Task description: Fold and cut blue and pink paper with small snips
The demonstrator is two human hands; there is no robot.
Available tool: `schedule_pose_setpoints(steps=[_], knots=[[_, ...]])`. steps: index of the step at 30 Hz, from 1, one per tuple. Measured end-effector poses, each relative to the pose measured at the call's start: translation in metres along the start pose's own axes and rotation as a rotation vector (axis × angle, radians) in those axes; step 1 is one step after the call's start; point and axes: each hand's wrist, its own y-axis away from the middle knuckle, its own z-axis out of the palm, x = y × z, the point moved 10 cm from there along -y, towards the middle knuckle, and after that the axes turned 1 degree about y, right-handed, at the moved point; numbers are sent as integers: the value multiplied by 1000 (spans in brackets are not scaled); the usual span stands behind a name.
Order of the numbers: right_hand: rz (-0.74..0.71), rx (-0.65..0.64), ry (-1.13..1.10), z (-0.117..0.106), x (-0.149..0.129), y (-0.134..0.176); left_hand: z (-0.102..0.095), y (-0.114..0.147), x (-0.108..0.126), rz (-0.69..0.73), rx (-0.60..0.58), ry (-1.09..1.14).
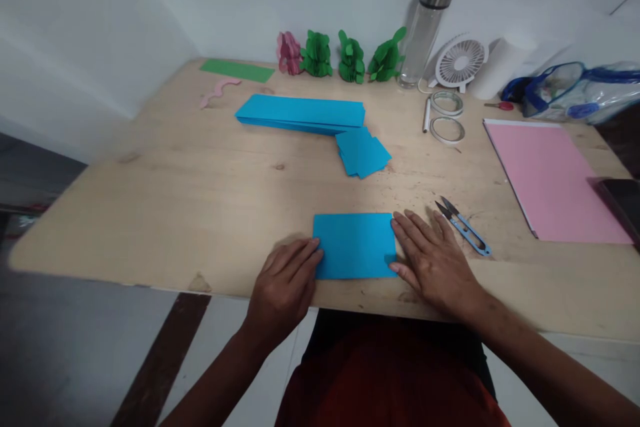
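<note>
A blue sheet of paper [355, 245] lies flat on the table near its front edge. My left hand [285, 280] is at the sheet's left edge, fingers bent and pressed together over it, with the thumb hidden. At the opposite edge, my right hand [433, 260] rests flat with fingers stretched out, their tips touching the paper. Just beyond that hand lie light-blue thread snips [465, 227], blades apart. Farther back are small blue paper pieces [363, 152] in a loose pile, beside a stack of long blue paper strips [303, 111].
Along the wall stand green paper figures [317, 53], a pink one [289, 53], a glass bottle [425, 33] and a white fan [460, 63]. Tape rolls [447, 130] lie at right, near pink sheets [555, 180] and a phone [623, 203]. A green strip [237, 70] lies back left.
</note>
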Motion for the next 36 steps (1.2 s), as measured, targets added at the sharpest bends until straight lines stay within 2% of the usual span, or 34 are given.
schedule_pose_setpoints(steps=[6,9,11,14,16,21,24,27,29,31,34,36], knots=[[121,128,-166,-29,24,-11,0,0,0,-3,-10,-3],[102,152,-207,-38,20,-27,0,-2,0,-4,-19,-4],[-7,134,-169,-37,1,-35,-1,-2,1,0,-18,-1],[-153,69,-79,-22,-26,-35,-1,-2,1,6,-13,-3],[-147,40,-14,-12,-28,-29,-1,-2,1,1,-16,-10],[-46,7,72,-1,-5,-9,1,0,-1,-16,-14,0],[-37,7,69,-5,3,-2,-1,-1,-1,-22,7,4],[-5,63,26,-20,2,-4,0,-1,-1,-28,-6,3],[-24,103,-18,-30,-14,-11,1,-2,-1,-32,-18,-3],[-139,91,-71,-31,-47,-19,1,-1,-2,-42,-21,-10],[-276,19,-132,-17,-94,-29,2,0,-4,-69,-32,-12],[-292,-7,-147,-6,-109,-32,3,0,-5,-78,-41,0]])
